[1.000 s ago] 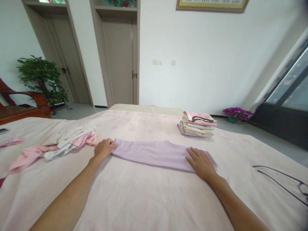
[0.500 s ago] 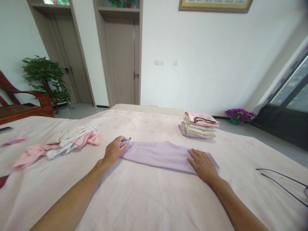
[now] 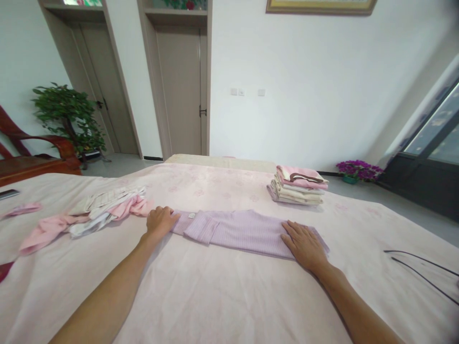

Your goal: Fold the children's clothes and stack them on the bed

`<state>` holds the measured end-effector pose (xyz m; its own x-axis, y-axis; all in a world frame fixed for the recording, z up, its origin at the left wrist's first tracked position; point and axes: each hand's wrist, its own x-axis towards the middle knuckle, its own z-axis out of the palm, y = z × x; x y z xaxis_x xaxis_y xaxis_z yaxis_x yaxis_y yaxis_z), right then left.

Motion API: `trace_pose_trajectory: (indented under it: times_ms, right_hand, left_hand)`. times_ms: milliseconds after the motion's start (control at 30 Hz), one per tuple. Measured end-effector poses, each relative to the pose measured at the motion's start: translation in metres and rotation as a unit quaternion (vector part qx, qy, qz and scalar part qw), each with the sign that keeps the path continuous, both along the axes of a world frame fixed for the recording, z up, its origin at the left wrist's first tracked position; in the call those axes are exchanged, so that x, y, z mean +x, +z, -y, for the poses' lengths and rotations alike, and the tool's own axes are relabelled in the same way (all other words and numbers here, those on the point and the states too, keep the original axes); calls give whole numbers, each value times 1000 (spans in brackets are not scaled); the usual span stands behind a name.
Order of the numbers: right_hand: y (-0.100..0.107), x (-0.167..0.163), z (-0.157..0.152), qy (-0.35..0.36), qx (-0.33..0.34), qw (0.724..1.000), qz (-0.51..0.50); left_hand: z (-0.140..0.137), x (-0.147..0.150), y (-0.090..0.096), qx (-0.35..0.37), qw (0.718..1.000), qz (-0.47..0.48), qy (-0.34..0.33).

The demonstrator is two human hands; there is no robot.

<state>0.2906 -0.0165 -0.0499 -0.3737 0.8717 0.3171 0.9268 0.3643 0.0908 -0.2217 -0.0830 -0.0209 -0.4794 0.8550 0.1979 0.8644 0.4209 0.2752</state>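
Pale pink sheet (image 3: 222, 291): spread under all the clothes; its near side stretches plain and lightly creased, leaving what looks like good room for sliding cloth
Loose clothes (image 3: 111, 198): tangled pink, white and beige, at the left; their right edge comes close to the left hand (image 3: 160, 223), so room is tighter there
Lilac garment (image 3: 247, 231): laid lengthwise across the sheet, its left part turned over in a slanting flap; probably placed centrally so both ends are within reach
Folded stack (image 3: 299, 186): beyond the garment's right part, near but apart; likely kept there out of the hands' way
Right hand (image 3: 304, 243): flat, fingers slightly spread on the garment's right end, grip wide and pinching nothing; seemingly weighing it down
Left hand: bent fingers at the left end; whether the grip pinches the edge or merely presses, I cannot tell
Glasses (image 3: 412, 271): partly cut off at the right, well apart
White tag (image 3: 191, 215): exposed beside the flap
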Motion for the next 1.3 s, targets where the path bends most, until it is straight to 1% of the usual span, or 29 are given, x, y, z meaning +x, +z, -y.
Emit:
trace_pose_trajectory:
  times_ms: [100, 233, 367, 467, 600, 733, 833, 933, 1067, 1200, 1300]
  right_hand:
    - [0, 0, 0, 0, -2, 1000, -2]
    - [0, 0, 0, 0, -6, 1000, 2]
    - [0, 1, -1, 5, -11, 1000, 4]
    - [-2, 3, -2, 11, -10, 1000, -1]
    - [-3, 5, -3, 19, -10, 1000, -6]
    - [-3, 6, -3, 22, -11, 1000, -4]
    - [-2, 7, -2, 24, -13, 1000, 8]
    - [-3, 6, -2, 18, -11, 1000, 8]
    - [-4, 4, -1, 7, -14, 1000, 5]
    - [-1, 1, 1, 1, -15, 1000, 11]
    - [0, 1, 2, -2, -14, 1000, 14]
  left_hand:
    - [-6, 6, -4, -25, 999, 27, -1]
    - [-16, 11, -6, -31, 997, 65, 8]
    - [-20, 9, -7, -45, 996, 72, 8]
    - [-16, -1, -4, -52, 997, 59, 11]
    - [-8, -26, -2, -57, 996, 18, 70]
    - [-5, -50, -7, -60, 993, -6, 104]
    - [-7, -57, -11, -64, 992, -6, 110]
    - [-9, -53, -11, -67, 992, -28, 99]
    - [-9, -40, -12, -63, 994, -59, 67]
    - [-6, -29, -14, -20, 990, -137, 28]
    - [-4, -23, -14, 12, 985, -170, 20]
